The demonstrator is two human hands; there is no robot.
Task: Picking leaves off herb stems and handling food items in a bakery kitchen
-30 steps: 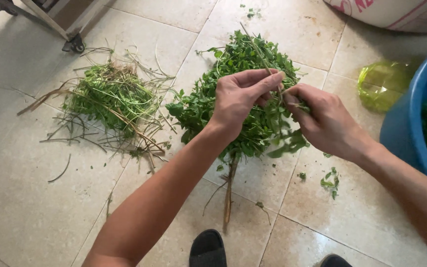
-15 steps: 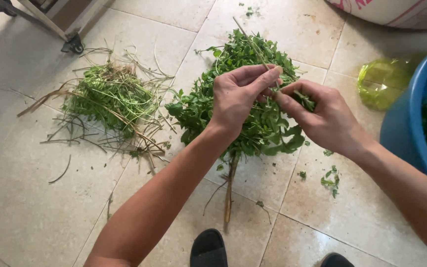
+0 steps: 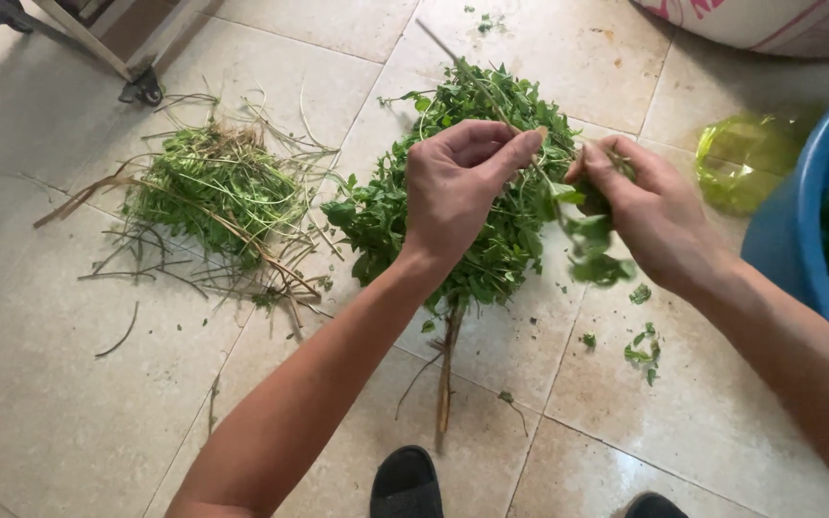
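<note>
While both hands work above the tiled floor point(image 3: 69, 403), the left hand point(image 3: 458, 187) is closed in a pinch, thumb and forefinger gripping a thin stem point(image 3: 477, 86) that runs up and away from the fingertips toward the far edge of the floor. The right hand point(image 3: 650, 216) is closed around a sprig of leaves point(image 3: 595, 251); the leaves hang blurred below its fingers, between the two hands. Whether the sprig is joined to the pinched stem cannot be told. The two hands are near each other, fingertips almost meeting.

Directly beneath the left hand lies a bunch of leafy greens point(image 3: 434, 240) on the floor, its thick stalks point(image 3: 446, 369) pointing toward the near edge, close to a black shoe point(image 3: 407, 484). The bunch sits below both hands, not touched by them so far as can be seen.

Well apart to the left lies a heap of stripped stems point(image 3: 208, 197), partly dry and brown. Small leaf scraps point(image 3: 640, 347) are scattered on the floor under the right forearm. At the right edge stands a blue tub point(image 3: 803, 230) holding greens, with a green plastic bag point(image 3: 741, 163) just beside it.
</note>
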